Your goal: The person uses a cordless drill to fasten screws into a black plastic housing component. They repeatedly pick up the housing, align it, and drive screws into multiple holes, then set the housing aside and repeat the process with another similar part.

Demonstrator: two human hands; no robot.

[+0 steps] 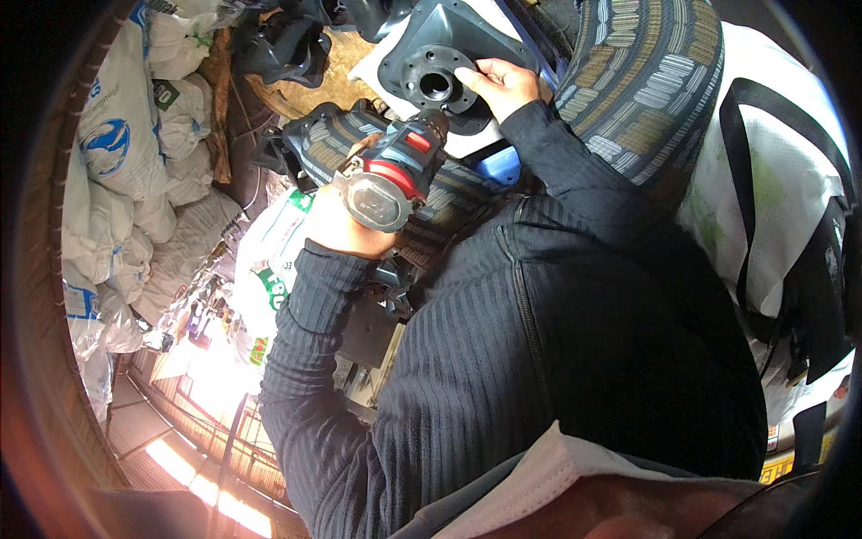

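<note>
My left hand (346,223) is closed around the grip of a cordless drill (384,184), dark with a red collar and a grey rounded end. The drill's nose points up and right at a black plastic part (417,54), reaching the edge of its round flange (419,87). That flange has a wide centre hole ringed by small holes. From the right, my right hand (507,87) grips the part, thumb lying on the flange beside the centre hole. Whether a small fastener is between its fingers cannot be seen. Under the part lies a white sheet or bag (370,72).
A thick patterned cushion (633,85) curves along my right, with a white bag with black straps (772,171) beyond it. More black plastic parts (283,49) lie at the far left. Stuffed white sacks (117,153) are piled along the left. Something blue (500,167) shows below my right wrist.
</note>
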